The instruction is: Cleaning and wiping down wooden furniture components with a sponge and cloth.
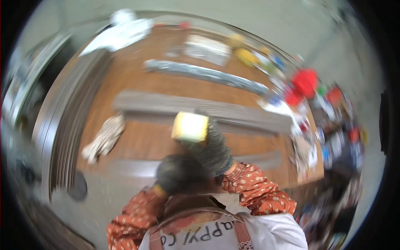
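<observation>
My right hand (pixel 216 146), in a dark grey knit glove, is closed round a shiny yellowish roll of tape (pixel 190 126) above the middle of the table. Close to my body, just left of and below it, is my left hand (pixel 181 174) in a dark glove; motion smears its fingers. Beyond the tape lies a bundle of long grey-brown strips (pixel 200 109), running left to right across the table. A single flat grey strip (pixel 135 167) lies partly hidden behind my hands. Patterned orange sleeves cover both forearms.
The brown table (pixel 125 79) carries a tall stack of long strips (pixel 77 121) along its left edge. Cream gloves (pixel 105 137) lie beside it. Farther back is a plastic-wrapped long bundle (pixel 206 76). Red things (pixel 304 83) and mixed clutter crowd the right edge.
</observation>
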Action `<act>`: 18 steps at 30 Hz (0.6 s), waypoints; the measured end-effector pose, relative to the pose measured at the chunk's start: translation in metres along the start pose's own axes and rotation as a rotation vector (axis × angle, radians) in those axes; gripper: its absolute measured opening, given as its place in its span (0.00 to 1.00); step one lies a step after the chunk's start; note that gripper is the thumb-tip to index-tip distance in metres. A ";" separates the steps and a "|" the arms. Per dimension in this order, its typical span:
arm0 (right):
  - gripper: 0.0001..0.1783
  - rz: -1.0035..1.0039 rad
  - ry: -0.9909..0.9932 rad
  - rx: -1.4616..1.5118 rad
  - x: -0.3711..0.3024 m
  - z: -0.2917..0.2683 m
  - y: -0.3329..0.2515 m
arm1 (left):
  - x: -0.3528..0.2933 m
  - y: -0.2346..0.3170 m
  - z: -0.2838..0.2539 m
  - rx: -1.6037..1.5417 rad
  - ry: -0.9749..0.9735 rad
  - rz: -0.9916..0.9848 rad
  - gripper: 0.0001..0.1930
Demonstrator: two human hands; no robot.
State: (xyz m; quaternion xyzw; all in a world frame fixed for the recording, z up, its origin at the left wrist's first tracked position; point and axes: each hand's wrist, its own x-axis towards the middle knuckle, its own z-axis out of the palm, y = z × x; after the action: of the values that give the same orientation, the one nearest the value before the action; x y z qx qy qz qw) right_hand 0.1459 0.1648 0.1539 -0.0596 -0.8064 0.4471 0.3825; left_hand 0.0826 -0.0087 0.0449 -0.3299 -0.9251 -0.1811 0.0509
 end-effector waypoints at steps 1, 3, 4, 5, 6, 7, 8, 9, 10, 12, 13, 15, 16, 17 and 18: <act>0.34 -0.084 -0.013 -0.206 -0.009 -0.009 0.004 | 0.018 0.026 -0.040 -0.100 -0.216 0.587 0.22; 0.34 -0.037 0.086 -0.277 -0.036 -0.063 0.001 | 0.007 0.038 -0.058 -0.021 -0.108 0.573 0.29; 0.35 -0.033 0.090 -0.280 -0.052 -0.087 -0.002 | 0.004 0.042 -0.063 -0.017 -0.123 0.634 0.29; 0.35 0.051 0.175 -0.266 -0.069 -0.092 0.040 | 0.033 0.027 -0.034 -0.018 -0.069 0.667 0.32; 0.34 0.173 0.251 -0.117 -0.094 -0.123 0.046 | 0.021 0.032 -0.028 -0.037 -0.074 0.621 0.34; 0.32 0.271 0.333 0.046 -0.106 -0.149 0.045 | 0.019 0.034 -0.034 -0.068 -0.158 0.585 0.35; 0.31 0.293 0.542 0.032 -0.117 -0.170 0.036 | 0.023 0.041 -0.033 -0.069 -0.170 0.615 0.35; 0.31 0.399 0.671 -0.108 -0.131 -0.192 0.036 | 0.026 0.045 -0.035 -0.047 -0.139 0.705 0.35; 0.30 0.376 0.768 -0.232 -0.147 -0.220 0.050 | 0.029 0.051 -0.036 -0.033 -0.106 0.798 0.36; 0.28 0.447 0.987 -0.238 -0.155 -0.255 0.080 | 0.041 0.068 -0.022 -0.066 -0.106 0.829 0.36; 0.27 0.472 1.003 -0.201 -0.153 -0.262 0.085 | 0.040 0.073 -0.015 -0.103 -0.143 0.836 0.37; 0.27 0.503 1.018 -0.154 -0.155 -0.264 0.095 | 0.033 0.078 0.005 -0.183 -0.248 0.782 0.37; 0.26 0.666 0.903 -0.158 -0.156 -0.261 0.098 | 0.031 0.081 0.004 -0.180 -0.255 0.786 0.37; 0.26 0.818 0.782 -0.157 -0.156 -0.260 0.105 | 0.033 0.083 0.004 -0.162 -0.248 0.789 0.37; 0.26 0.819 0.785 -0.154 -0.159 -0.266 0.113 | 0.035 0.086 0.004 -0.143 -0.240 0.791 0.37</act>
State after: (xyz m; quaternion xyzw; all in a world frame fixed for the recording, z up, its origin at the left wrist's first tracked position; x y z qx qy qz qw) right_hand 0.4078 0.3421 0.0590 -0.5565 -0.5452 0.4432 0.4435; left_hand 0.1099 0.0751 0.0746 -0.6810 -0.7116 -0.1719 -0.0146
